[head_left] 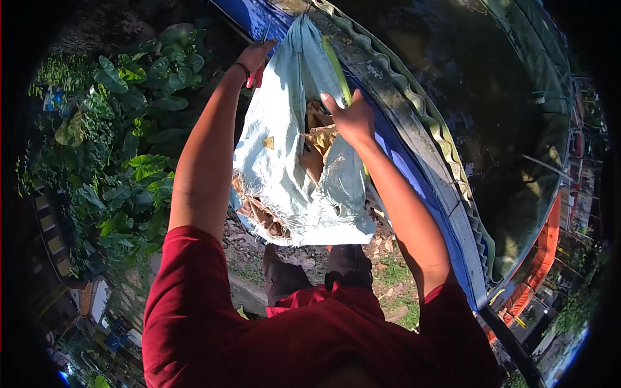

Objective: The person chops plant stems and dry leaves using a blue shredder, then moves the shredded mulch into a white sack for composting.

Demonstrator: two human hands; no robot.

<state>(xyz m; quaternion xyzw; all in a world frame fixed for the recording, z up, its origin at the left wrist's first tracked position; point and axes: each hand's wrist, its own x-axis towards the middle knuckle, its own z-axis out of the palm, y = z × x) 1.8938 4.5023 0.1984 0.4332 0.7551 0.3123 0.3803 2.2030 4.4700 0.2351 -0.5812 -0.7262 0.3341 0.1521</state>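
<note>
A torn, pale blue-white woven sack hangs in front of me, gathered at its top. Brown dry leaves show through a long split in its front, and more poke out at the frayed lower left corner. At the sack's upper left, my left hand is closed round red-handled shears, with a thin blade pointing up past the fingers. My right hand is at the sack's right side, its fingers around a long green stalk that runs down along the sack. The palm side of this hand is hidden.
To the right curves a pond or tank of dark water with a wavy sheet rim and blue tarp along its outer side. Broad-leaved plants grow on the left. Dry leaf litter covers the ground by my feet.
</note>
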